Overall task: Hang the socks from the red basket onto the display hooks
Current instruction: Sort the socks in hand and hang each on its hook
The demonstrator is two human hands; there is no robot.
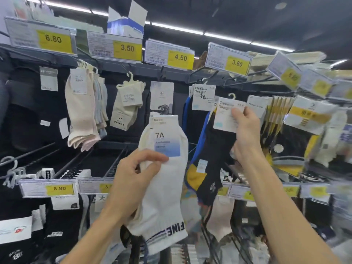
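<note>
The left hand (133,180) pinches a pair of white socks (165,197) marked "7A", held straight below the 4.50 price tag (180,57). The right hand (245,134) grips the card of a pair of black socks (215,155), raised below and to the right of that tag.

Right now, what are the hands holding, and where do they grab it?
The left hand pinches the white socks at their middle, beside the blue label. The right hand grips the black socks by the white card at their top.
</note>
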